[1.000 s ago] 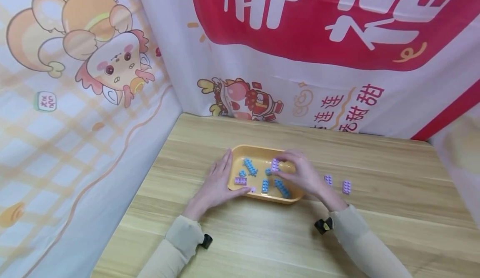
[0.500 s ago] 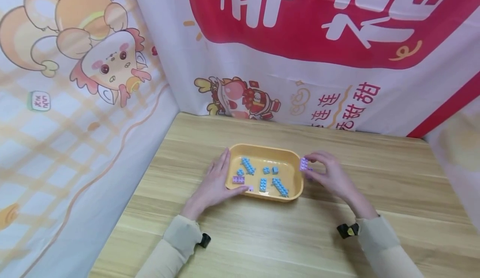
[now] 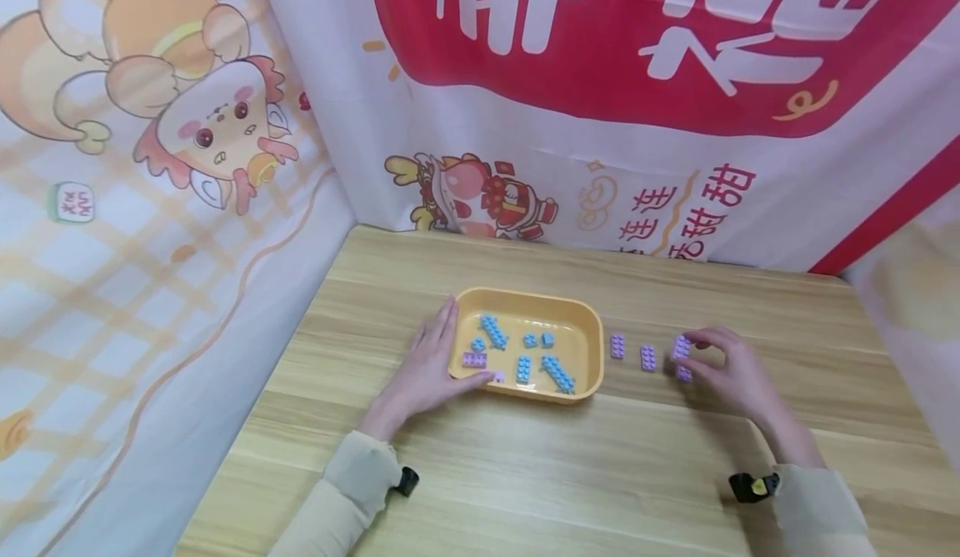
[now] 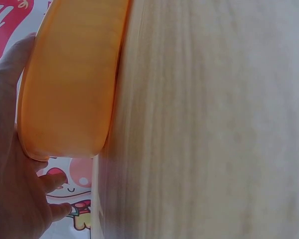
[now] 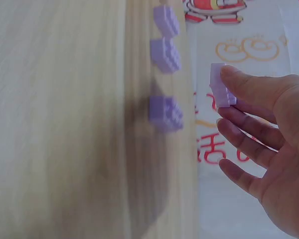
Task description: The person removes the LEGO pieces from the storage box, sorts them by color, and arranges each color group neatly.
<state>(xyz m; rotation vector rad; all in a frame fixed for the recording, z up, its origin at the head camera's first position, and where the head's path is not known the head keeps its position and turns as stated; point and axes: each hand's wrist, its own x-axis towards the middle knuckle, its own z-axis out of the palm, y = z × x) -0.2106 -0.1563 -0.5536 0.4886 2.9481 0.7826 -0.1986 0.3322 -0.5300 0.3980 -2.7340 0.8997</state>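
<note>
My left hand point(image 3: 423, 373) holds the left end of a yellow-orange plastic tray point(image 3: 594, 363), fingers along its outer side and thumb across the near rim. The left wrist view shows the tray's wall point(image 4: 72, 84) beside that hand. To the right of the tray, my right hand point(image 3: 738, 373) pinches a purple toy building brick point(image 3: 681, 343) between thumb and fingers. In the right wrist view this brick point(image 5: 219, 88) is off the table. Three purple bricks lie in a row on the table: a left one point(image 3: 617, 346), a middle one point(image 3: 648, 358) and a right one point(image 3: 684, 374) below the held brick.
Inside the tray are several blue pieces, among them a long one point(image 3: 558, 374) and a rectangular one point(image 3: 523, 369), plus a purple brick point(image 3: 474, 360). A small pink piece point(image 3: 498, 378) lies by the left thumb. Printed cloth point(image 3: 450, 107) hangs behind the wooden table point(image 3: 480, 490).
My right hand has carried a purple brick out of the tray and rightward, past two loose bricks to above the rightmost one. The left hand keeps its place on the tray.
</note>
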